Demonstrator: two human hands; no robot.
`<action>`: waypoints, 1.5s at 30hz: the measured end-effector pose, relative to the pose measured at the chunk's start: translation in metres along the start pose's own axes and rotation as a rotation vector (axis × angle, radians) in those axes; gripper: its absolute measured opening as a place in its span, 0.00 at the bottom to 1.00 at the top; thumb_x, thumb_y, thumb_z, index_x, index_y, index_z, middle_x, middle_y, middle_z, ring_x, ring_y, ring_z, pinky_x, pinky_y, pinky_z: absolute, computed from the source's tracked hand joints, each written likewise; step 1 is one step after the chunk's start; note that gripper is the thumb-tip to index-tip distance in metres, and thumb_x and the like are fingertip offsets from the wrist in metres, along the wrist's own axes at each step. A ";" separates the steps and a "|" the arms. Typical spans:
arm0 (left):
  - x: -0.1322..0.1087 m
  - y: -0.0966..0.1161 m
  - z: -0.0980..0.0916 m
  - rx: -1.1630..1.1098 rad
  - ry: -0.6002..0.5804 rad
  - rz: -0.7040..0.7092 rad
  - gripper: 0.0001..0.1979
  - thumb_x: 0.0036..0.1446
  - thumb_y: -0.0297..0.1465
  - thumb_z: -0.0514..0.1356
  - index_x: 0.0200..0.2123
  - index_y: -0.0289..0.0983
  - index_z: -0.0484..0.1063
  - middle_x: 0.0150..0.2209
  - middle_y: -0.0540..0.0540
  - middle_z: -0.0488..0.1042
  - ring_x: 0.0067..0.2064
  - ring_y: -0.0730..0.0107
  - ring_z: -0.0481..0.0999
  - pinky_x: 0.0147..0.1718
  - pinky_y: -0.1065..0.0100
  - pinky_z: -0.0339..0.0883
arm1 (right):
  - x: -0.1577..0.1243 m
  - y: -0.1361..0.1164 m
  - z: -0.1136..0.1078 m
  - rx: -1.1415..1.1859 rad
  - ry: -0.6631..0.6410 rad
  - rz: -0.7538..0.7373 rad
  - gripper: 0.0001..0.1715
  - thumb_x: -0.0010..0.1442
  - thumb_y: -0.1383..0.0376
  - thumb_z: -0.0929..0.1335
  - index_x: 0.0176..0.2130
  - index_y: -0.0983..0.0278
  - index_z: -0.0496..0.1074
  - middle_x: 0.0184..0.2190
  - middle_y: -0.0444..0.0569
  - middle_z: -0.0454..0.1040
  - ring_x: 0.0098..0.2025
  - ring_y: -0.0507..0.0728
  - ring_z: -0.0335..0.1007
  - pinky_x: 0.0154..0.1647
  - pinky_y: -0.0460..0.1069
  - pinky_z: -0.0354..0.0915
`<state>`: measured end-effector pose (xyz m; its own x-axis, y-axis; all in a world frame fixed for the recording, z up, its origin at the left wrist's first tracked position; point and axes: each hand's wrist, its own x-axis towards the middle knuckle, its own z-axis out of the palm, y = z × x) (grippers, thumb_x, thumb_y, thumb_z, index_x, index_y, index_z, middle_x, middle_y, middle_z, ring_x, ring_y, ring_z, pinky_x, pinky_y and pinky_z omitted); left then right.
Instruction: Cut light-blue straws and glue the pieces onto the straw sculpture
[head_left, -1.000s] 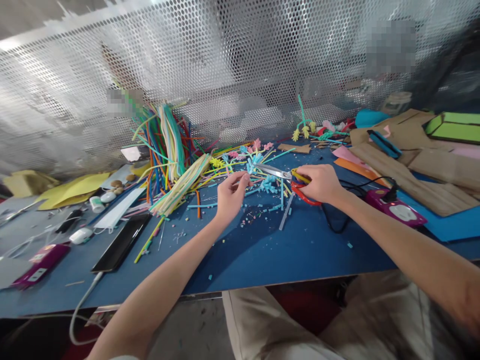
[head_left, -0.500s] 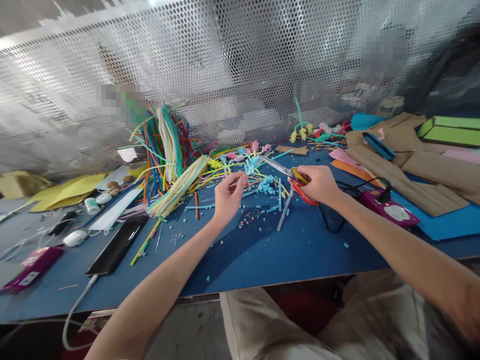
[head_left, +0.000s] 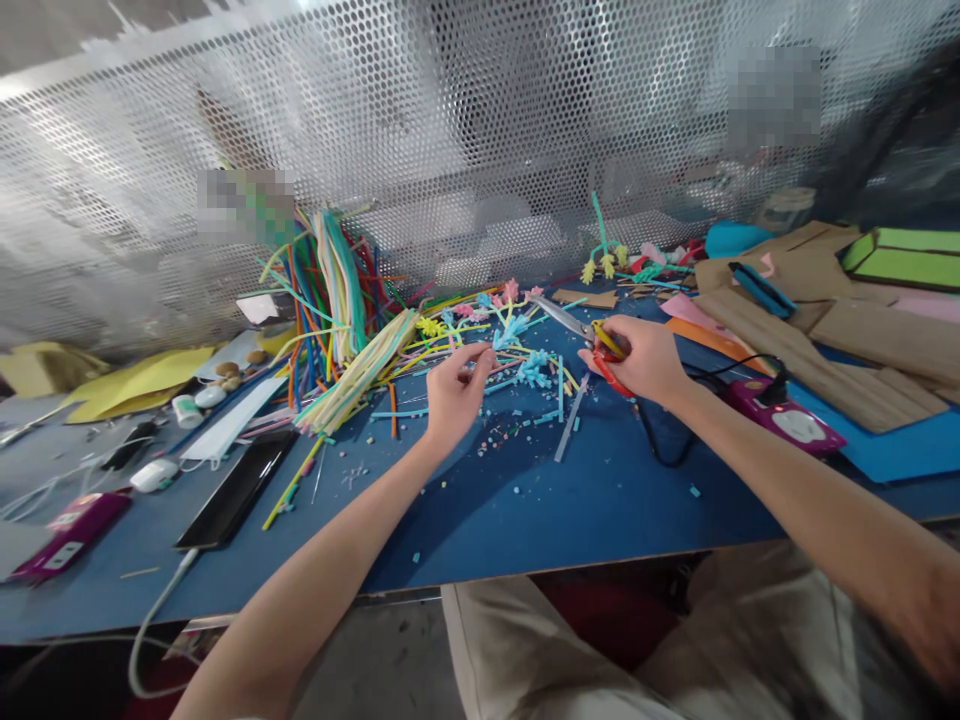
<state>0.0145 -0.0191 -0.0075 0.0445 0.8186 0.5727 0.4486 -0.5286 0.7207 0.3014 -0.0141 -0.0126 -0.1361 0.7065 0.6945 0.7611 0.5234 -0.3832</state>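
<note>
My left hand [head_left: 459, 392] is closed in a pinch, thumb against fingertips. A light-blue fuzzy pipe cleaner sprig [head_left: 511, 330] sticks up from the fingertips. My right hand [head_left: 643, 360] grips a pair of scissors [head_left: 564, 318] by its red and yellow handles. The blades point up and left, just right of the blue sprig and apart from it. On the table below lies another light-blue pipe cleaner cluster [head_left: 534, 370]. Pink flower-like pieces [head_left: 511, 290] and a yellow one [head_left: 430, 327] sit behind my left hand, among loose stems.
A bundle of coloured pipe cleaners [head_left: 337, 290] stands at left, near a black phone [head_left: 236, 490]. Small clippings litter the blue table [head_left: 525, 530]. Cardboard pieces [head_left: 817, 350] and a purple power strip [head_left: 787, 415] lie at right. A perforated metal screen [head_left: 420, 130] rises behind.
The scissors and my right hand have shifted slightly right and up, away from the blue sprig. The sprig now leans more to the right. My left hand has barely moved.
</note>
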 end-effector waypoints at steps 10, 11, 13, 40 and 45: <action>0.000 0.001 -0.001 -0.094 0.026 -0.063 0.15 0.63 0.43 0.61 0.44 0.38 0.77 0.32 0.48 0.79 0.15 0.84 0.64 0.13 0.78 0.60 | -0.001 0.006 0.009 -0.140 -0.039 -0.099 0.17 0.53 0.52 0.72 0.36 0.60 0.69 0.37 0.50 0.78 0.40 0.61 0.73 0.32 0.50 0.58; -0.001 0.001 -0.001 -0.096 0.026 -0.062 0.15 0.63 0.43 0.61 0.43 0.38 0.77 0.32 0.49 0.79 0.15 0.84 0.64 0.13 0.78 0.60 | -0.002 0.007 0.009 -0.143 -0.039 -0.106 0.16 0.53 0.53 0.72 0.36 0.60 0.69 0.37 0.50 0.78 0.40 0.60 0.73 0.32 0.50 0.58; -0.001 0.002 -0.001 -0.096 0.021 -0.052 0.15 0.63 0.42 0.61 0.43 0.38 0.77 0.32 0.49 0.80 0.14 0.84 0.64 0.12 0.78 0.60 | -0.002 0.009 0.009 -0.147 -0.051 -0.123 0.15 0.52 0.55 0.73 0.35 0.60 0.69 0.37 0.49 0.78 0.39 0.60 0.73 0.32 0.50 0.58; -0.006 0.005 0.001 -0.204 0.068 -0.031 0.13 0.64 0.42 0.61 0.44 0.39 0.76 0.30 0.50 0.77 0.14 0.85 0.62 0.11 0.78 0.59 | -0.003 -0.004 0.008 -0.082 -0.156 -0.137 0.15 0.50 0.56 0.72 0.29 0.61 0.66 0.29 0.44 0.74 0.32 0.54 0.69 0.28 0.47 0.52; -0.007 0.006 0.002 -0.214 0.083 -0.008 0.14 0.64 0.42 0.61 0.44 0.38 0.76 0.29 0.51 0.77 0.14 0.85 0.62 0.11 0.78 0.59 | -0.003 -0.004 0.007 -0.081 -0.167 -0.124 0.15 0.52 0.54 0.72 0.29 0.61 0.66 0.29 0.44 0.74 0.32 0.54 0.69 0.28 0.48 0.51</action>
<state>0.0185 -0.0270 -0.0078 -0.0354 0.8063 0.5905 0.2486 -0.5652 0.7866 0.2945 -0.0152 -0.0176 -0.3297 0.7115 0.6205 0.7794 0.5760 -0.2464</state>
